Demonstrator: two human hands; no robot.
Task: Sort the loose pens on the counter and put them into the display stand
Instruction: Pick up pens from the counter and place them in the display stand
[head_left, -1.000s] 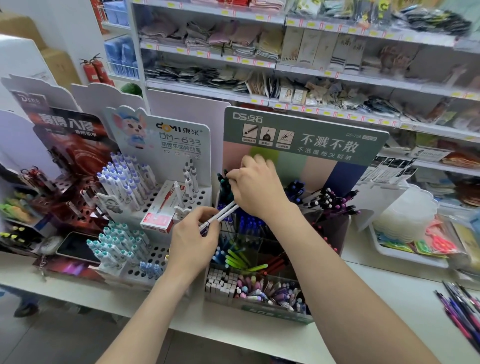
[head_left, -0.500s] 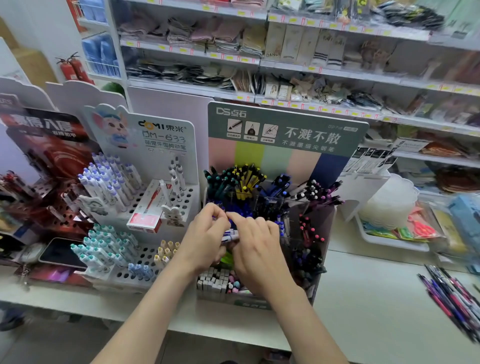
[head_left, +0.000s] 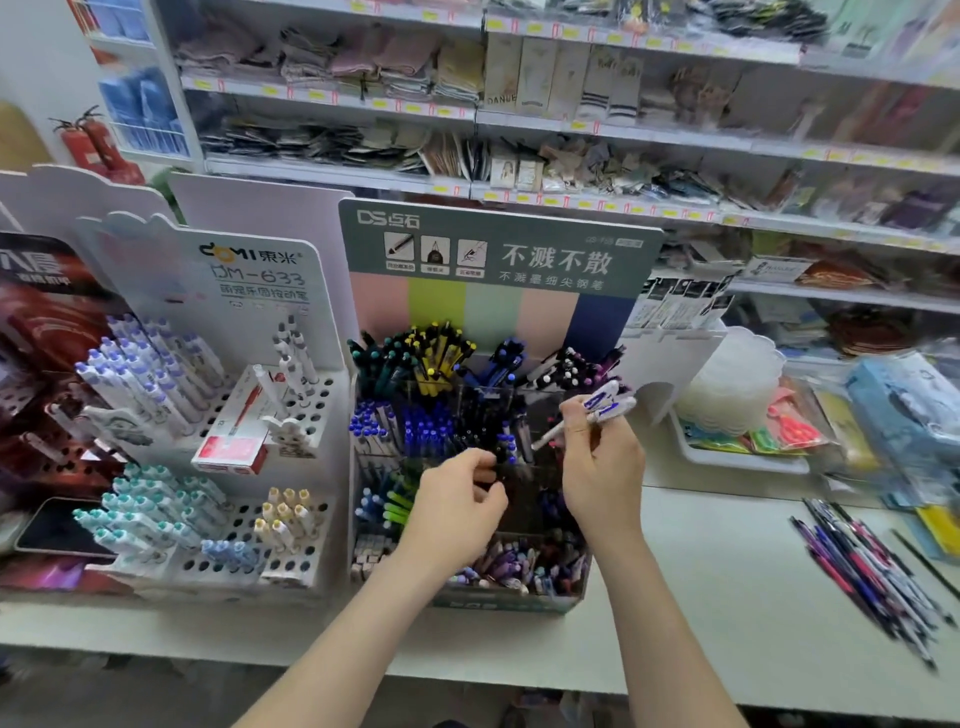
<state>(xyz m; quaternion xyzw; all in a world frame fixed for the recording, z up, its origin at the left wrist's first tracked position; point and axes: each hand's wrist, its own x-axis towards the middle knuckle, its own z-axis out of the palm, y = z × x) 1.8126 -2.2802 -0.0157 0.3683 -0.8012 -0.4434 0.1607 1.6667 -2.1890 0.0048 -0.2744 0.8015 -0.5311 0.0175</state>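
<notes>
A person's right hand (head_left: 597, 467) pinches a small bundle of white pens with blue print (head_left: 605, 408) between thumb and fingers above the right-hand compartments of a tiered display stand with clear dividers and a green header card (head_left: 498, 244). The pens slant with their printed ends up and away from the stand's centre and their thin tips down toward it. The left hand (head_left: 462, 499) hovers in front of the stand's middle tier, fingers curled inward close to a cluster of dark pens; whether it grips anything cannot be told. The stand's back row holds teal, yellow, blue and black-and-white pens upright in separate compartments, blue-capped pens fill the tier below, and its front trough carries a jumble of purple and pastel pens lying flat. The stand sits on a white worktop (head_left: 727, 597). To the right of the stand, well apart from it, a loose heap of dark blue, purple and pink pens (head_left: 872, 566) lies on the worktop. Just left of the stand is a white perforated pen rack (head_left: 322, 395) stocked with white-and-blue pens and carrying a red-and-white carton (head_left: 234, 447). Behind the stand run white shop shelves (head_left: 571, 124) of packaged goods, blurred.
</notes>
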